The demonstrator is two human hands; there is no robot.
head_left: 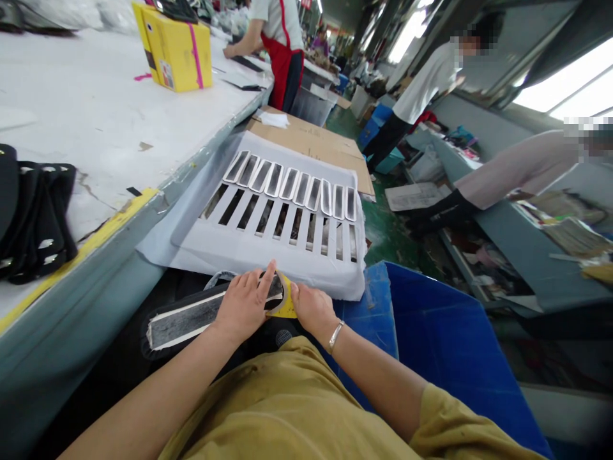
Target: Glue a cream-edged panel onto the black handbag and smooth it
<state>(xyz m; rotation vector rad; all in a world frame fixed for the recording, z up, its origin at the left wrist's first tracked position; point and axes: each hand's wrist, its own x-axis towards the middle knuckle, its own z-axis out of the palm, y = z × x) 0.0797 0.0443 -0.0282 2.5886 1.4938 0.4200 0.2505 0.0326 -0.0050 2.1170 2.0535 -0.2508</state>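
Note:
A long dark padded strip (184,324) with a pale-edged grey-black face lies slanting in front of my lap. My left hand (242,305) is over its right part, fingers curled across it and the index finger straighter. At the strip's right end is a yellow piece (287,300) with a curved pale rim; I cannot tell its kind. My right hand (313,310) grips this yellow piece from the right, thumb up against it. The two hands are close together but apart. Beyond them, a row of dark, white-edged strips (288,184) lies on a grey-white slotted sheet (230,248).
A white-topped table (96,108) stands left, bearing black pieces (43,217) and a yellow box (179,54). At the right is a blue bin (445,345). Cardboard (320,139) lies beyond the sheet. Several people work farther off, one in a red apron (285,64).

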